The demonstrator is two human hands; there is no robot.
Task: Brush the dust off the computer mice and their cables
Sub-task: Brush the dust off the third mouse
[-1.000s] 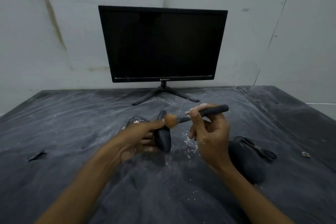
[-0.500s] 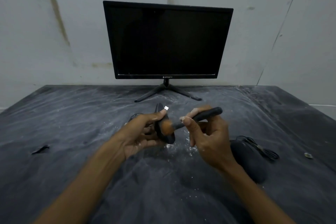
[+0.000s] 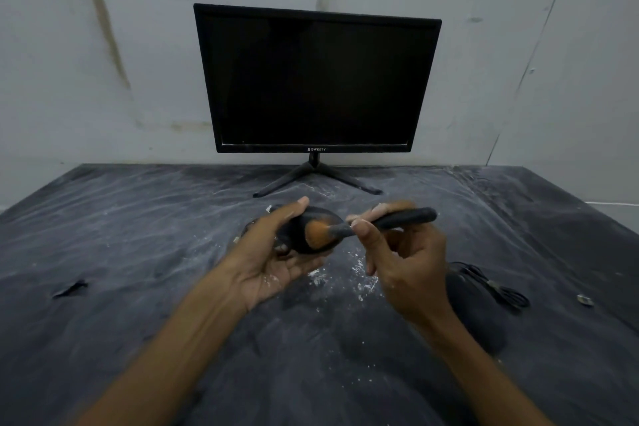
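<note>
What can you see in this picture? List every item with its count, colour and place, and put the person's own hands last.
Monitor: one, black, screen dark, on its stand at the back of the table by the wall.
Table cover: one, dark grey, dusted with white powder.
Held mouse: one, black, lifted above the table centre.
Second mouse: one, black, lying on the table at right, partly behind the right forearm.
Cable: one, black, bundled beside the second mouse.
Brush: one, black handle, orange bristles on the held mouse.
Small object: one, pale, far right; too small to identify.
Left hand: holds the mouse.
Right hand: holds the brush.
</note>
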